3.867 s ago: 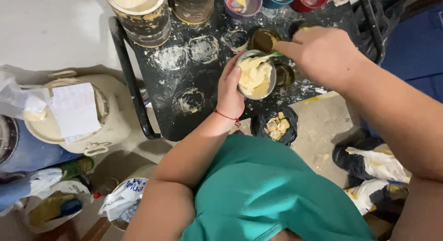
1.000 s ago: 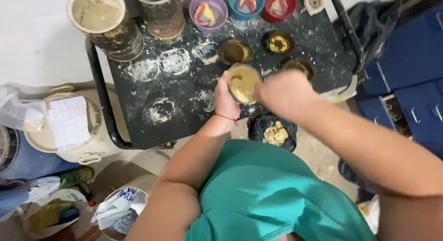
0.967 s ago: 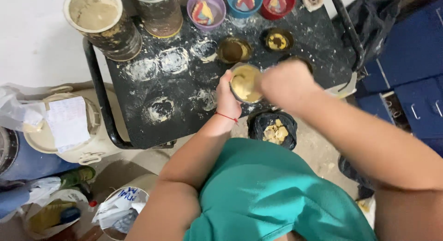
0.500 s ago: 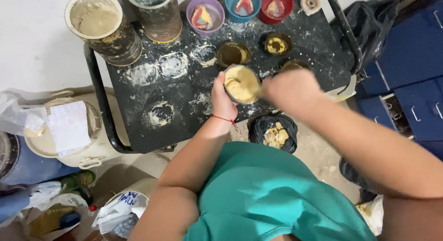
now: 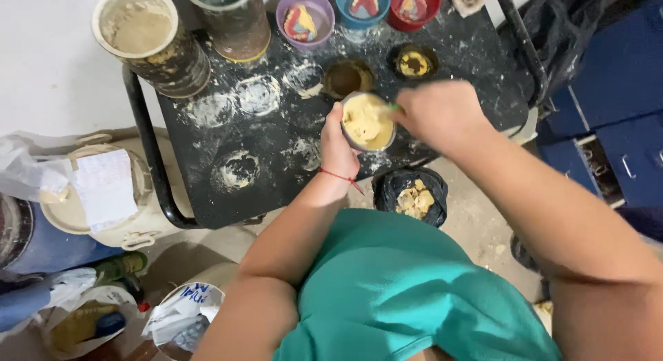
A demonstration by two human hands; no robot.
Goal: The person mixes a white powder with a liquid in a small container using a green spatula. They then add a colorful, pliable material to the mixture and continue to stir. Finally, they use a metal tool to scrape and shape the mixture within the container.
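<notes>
Holding bowl [image 5: 368, 121] between hands, over cart [image 5: 276, 167]

a: what's in the hands?
b: the left hand [image 5: 338, 148] grips a small mixing bowl [image 5: 368, 122] of pale yellow paste above the black cart top [image 5: 276, 160]. the right hand [image 5: 442, 116] is closed on a blurred green-handled tool at the bowl's rim.
a: and around them?
b: two crusted tins [image 5: 148, 40] at the cart's far left, purple [image 5: 304, 17], blue [image 5: 362, 3] and red cups [image 5: 414, 5] along the back, a black bag of yellow lumps [image 5: 412, 197] on the floor.
</notes>
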